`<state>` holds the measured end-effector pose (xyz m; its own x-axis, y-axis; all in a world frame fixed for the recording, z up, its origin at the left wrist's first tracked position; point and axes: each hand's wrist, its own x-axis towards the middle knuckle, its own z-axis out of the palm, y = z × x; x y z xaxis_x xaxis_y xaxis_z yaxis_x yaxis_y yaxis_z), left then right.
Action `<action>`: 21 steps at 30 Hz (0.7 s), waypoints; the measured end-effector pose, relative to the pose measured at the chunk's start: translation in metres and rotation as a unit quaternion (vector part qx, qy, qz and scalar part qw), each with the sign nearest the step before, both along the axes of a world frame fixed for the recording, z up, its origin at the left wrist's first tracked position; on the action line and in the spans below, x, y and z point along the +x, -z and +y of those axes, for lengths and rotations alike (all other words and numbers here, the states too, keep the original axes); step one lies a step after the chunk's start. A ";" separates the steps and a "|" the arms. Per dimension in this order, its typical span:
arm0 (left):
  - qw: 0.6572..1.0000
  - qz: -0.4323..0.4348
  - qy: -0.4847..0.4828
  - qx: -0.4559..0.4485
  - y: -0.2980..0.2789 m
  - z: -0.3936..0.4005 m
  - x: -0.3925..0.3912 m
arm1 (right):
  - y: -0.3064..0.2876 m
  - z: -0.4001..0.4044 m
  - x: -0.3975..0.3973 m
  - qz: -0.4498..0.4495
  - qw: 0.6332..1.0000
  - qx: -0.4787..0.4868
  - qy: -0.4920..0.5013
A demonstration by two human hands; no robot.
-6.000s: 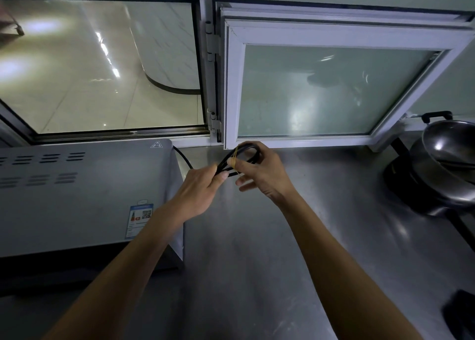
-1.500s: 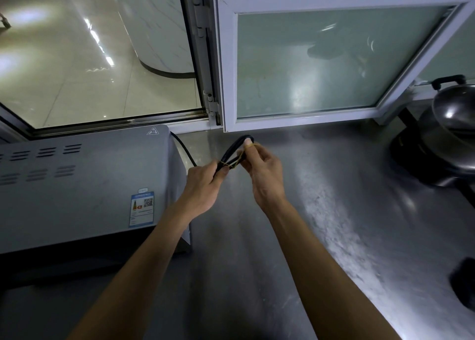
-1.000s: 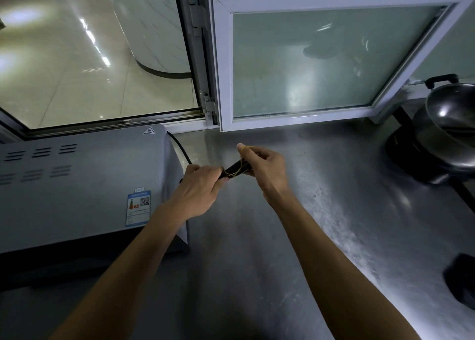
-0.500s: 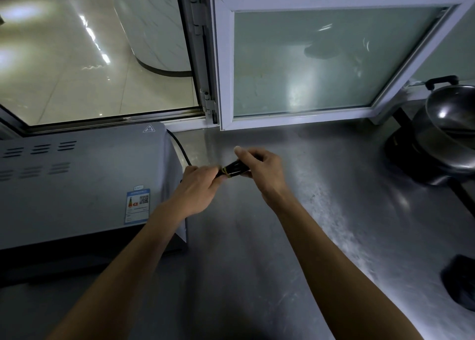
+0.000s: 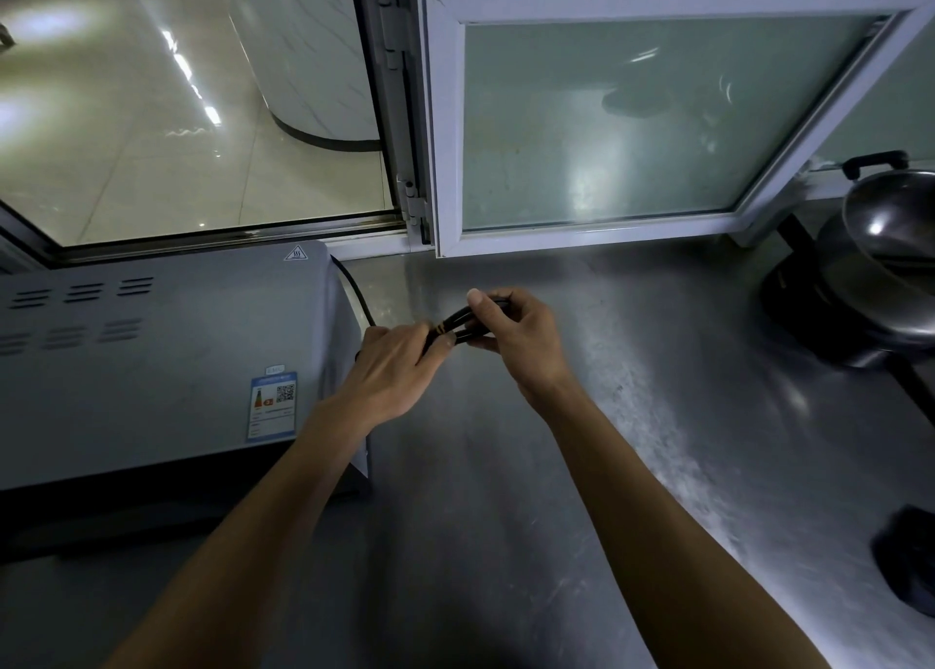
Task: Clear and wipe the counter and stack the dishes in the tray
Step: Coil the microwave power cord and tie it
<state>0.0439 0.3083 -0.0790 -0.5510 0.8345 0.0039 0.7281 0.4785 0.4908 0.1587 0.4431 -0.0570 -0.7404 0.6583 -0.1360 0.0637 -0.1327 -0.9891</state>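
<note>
Both hands are gripping a folded black power cord just above the steel counter. The left hand is pinching the bundle where a thin yellowish band is wrapping it, while the right hand is curling round the looped end. The cord is trailing back behind the grey oven on the left. At the far right, a steel wok is sitting in a larger pan; their contents cannot be seen.

Single head-worn view, forward and down, close over the counter (wide-angle).
</note>
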 end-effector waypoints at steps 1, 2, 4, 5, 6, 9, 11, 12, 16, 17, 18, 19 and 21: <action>1.000 0.012 -0.001 0.000 0.001 0.000 0.000 | 0.001 0.000 0.000 0.000 1.000 0.000 0.000; 1.000 0.022 -0.004 -0.004 0.002 0.001 0.000 | 0.001 -0.001 0.001 0.001 1.000 0.001 0.000; 0.999 0.041 -0.009 -0.013 0.005 0.002 0.000 | 0.002 -0.001 0.001 0.003 1.000 0.002 0.002; 0.999 0.049 -0.012 -0.016 0.006 0.004 0.001 | 0.003 -0.001 0.002 0.004 1.000 0.002 0.004; 0.998 0.055 -0.016 -0.016 0.007 0.005 0.001 | 0.003 -0.001 0.003 0.004 1.000 0.001 0.006; 0.997 0.066 -0.027 -0.017 0.008 0.009 0.005 | 0.005 0.000 0.007 0.011 1.000 -0.004 0.014; 0.997 0.065 -0.030 -0.018 0.008 0.011 0.006 | 0.008 0.001 0.011 0.016 1.000 -0.007 0.015; 0.998 0.060 -0.028 -0.019 0.009 0.012 0.007 | 0.010 0.002 0.013 0.018 1.000 -0.009 0.015; 0.998 0.054 -0.014 -0.025 0.015 0.012 0.005 | 0.021 0.005 0.021 0.014 1.000 -0.007 0.018; 0.998 0.062 -0.010 -0.029 0.017 0.012 0.006 | 0.024 0.006 0.024 0.010 1.000 0.000 0.015; 0.997 0.074 -0.007 -0.031 0.019 0.012 0.007 | 0.028 0.008 0.027 0.005 1.000 0.014 0.009; 0.996 0.088 -0.002 -0.034 0.022 0.012 0.007 | 0.031 0.010 0.030 -0.002 0.999 0.035 0.001; 0.992 0.119 0.006 -0.043 0.028 0.015 0.008 | 0.035 0.016 0.036 -0.016 0.997 0.077 -0.012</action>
<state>0.0523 0.3230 -0.1067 -0.5337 0.8435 0.0615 0.8239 0.5021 0.2630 0.1942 0.4594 -0.0923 -0.7528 0.6556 -0.0588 0.0967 0.0217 -0.9951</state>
